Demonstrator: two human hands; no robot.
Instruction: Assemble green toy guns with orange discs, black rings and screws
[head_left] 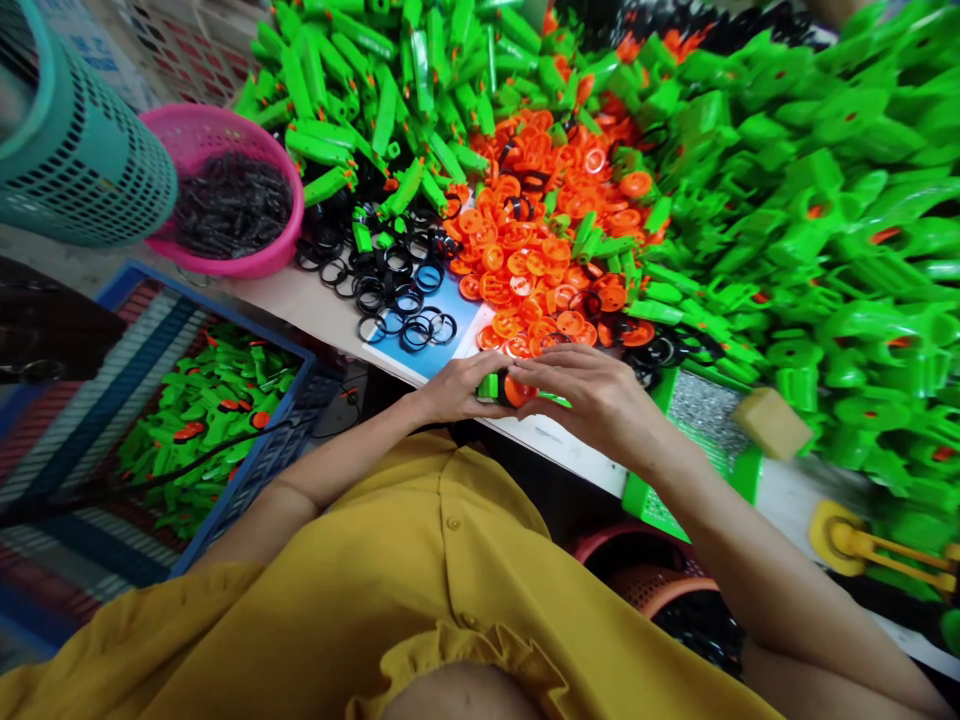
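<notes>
At the table's front edge both hands meet around a small green plastic part [489,387] with an orange disc [519,390] at its right end. My left hand [459,388] is closed on the green part from the left. Fingers of my right hand [581,385] bend over the orange disc from the right, gripping it; they hide part of it. Just beyond the hands lies a heap of orange discs [540,262]. Black rings [415,328] are scattered to the left of that heap, some on a blue sheet [450,300].
Green plastic parts pile up at the back [382,100] and right [847,250]. A pink basket [289,235] of dark pieces and a teal basket [90,150] stand left. A blue crate [300,375] sits below. Near my right arm are a green tray [660,500] and a tan block [772,422].
</notes>
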